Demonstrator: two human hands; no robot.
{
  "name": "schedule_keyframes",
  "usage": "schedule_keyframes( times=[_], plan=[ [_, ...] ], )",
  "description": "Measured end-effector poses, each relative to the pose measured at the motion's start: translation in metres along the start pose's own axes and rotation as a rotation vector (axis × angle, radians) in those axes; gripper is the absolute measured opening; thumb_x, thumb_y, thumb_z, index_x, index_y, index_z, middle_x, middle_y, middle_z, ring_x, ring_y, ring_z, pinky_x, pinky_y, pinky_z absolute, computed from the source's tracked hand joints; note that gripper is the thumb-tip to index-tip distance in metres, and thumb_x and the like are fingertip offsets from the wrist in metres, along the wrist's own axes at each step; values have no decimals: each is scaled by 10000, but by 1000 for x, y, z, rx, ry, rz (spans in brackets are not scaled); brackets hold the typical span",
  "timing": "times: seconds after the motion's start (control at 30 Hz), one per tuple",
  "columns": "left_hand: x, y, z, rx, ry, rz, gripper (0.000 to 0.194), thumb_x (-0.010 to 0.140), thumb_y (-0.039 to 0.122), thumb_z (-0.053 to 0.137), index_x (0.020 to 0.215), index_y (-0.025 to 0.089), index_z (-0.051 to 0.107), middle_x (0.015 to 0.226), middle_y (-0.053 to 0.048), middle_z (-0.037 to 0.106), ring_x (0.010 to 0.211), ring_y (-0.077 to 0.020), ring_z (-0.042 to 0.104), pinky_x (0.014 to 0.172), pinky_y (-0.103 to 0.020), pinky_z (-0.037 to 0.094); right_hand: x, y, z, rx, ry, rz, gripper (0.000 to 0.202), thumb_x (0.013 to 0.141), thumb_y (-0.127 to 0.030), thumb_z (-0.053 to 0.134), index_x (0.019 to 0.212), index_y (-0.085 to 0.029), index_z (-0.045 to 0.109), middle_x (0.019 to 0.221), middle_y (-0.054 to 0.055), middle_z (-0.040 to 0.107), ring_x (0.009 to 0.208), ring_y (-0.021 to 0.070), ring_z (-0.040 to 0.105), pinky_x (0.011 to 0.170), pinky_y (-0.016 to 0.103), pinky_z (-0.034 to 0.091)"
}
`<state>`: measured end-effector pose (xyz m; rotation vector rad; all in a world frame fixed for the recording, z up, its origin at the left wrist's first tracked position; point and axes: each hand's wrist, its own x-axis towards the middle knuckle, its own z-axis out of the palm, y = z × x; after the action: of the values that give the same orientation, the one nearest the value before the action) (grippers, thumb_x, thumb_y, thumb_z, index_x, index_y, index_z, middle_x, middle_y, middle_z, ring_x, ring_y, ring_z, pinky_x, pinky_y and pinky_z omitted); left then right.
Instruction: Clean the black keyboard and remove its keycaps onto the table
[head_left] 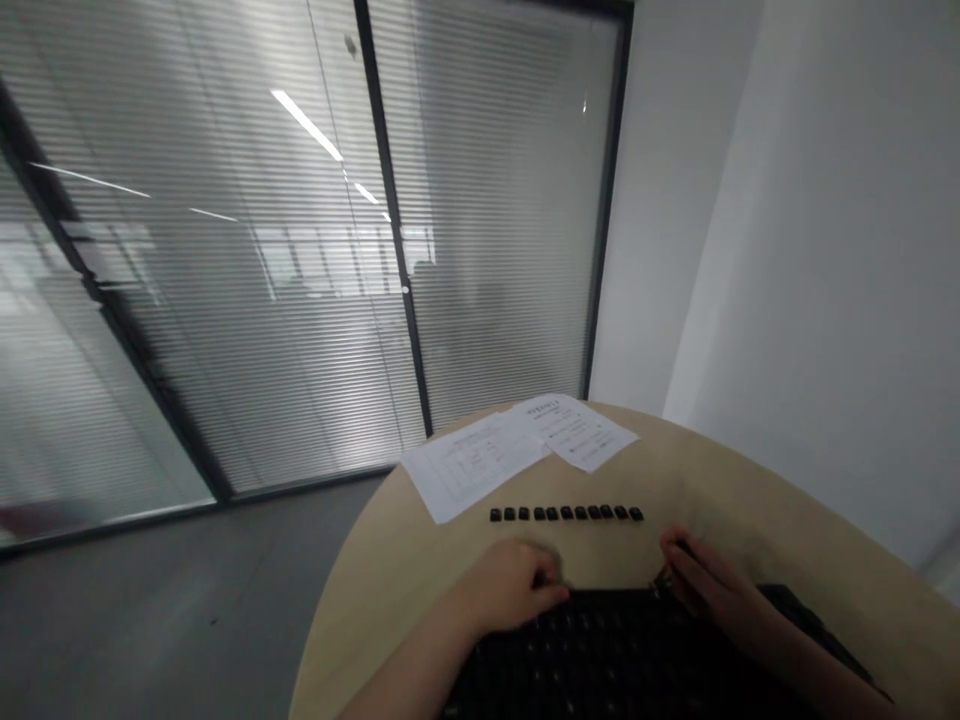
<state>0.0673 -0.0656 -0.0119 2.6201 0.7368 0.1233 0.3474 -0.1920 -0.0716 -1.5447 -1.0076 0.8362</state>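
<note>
A black keyboard (600, 660) lies on the round table at the bottom, its lower part dark and cut off by the frame. My left hand (514, 585) is closed at its upper left edge, fingers curled and thumb lying along the rim. Above the keyboard's top edge, my right hand (709, 580) pinches a small dark tool (661, 583) with a thin, shiny end; most of it is hidden by the fingers. The tool's end is close to the top row of keys. Beyond both hands, several black keycaps (566, 513) form a line on the wood.
Two overlapping printed sheets (480, 465) lie near the far edge of the light wooden table (375, 590). Behind stands a glass partition (495, 200) with blinds, and a white wall (825, 250) rises on the right. Grey floor (187, 610) shows at the left.
</note>
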Motion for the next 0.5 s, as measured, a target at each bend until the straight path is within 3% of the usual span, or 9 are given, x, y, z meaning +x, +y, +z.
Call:
schedule_keyframes(
  times=[0.13, 0.27, 0.5],
  plan=[
    [-2, 0, 2, -12, -3, -26, 237, 868, 438, 631, 830, 226, 728, 818, -15, 723, 762, -185, 632, 665, -276, 419, -2, -5, -1, -47, 20, 11, 641, 606, -830, 622, 893, -265, 716, 925, 132, 762, 889, 322, 722, 768, 398, 620],
    [-1, -1, 3, -34, -11, -41, 225, 845, 440, 656, 822, 226, 723, 803, -8, 714, 750, -178, 628, 652, -270, 420, -4, -3, -5, -300, 56, -69, 539, 600, -721, 655, 885, -274, 757, 1143, 149, 760, 1154, 380, 668, 972, 449, 575],
    [-1, -4, 3, -57, -14, -67, 215, 822, 446, 677, 812, 234, 715, 773, 6, 691, 725, -173, 617, 638, -276, 415, -8, -4, 1, -390, -39, -140, 296, 602, -517, 675, 822, -347, 777, 1152, 106, 764, 1170, 390, 661, 1093, 495, 489]
  ],
)
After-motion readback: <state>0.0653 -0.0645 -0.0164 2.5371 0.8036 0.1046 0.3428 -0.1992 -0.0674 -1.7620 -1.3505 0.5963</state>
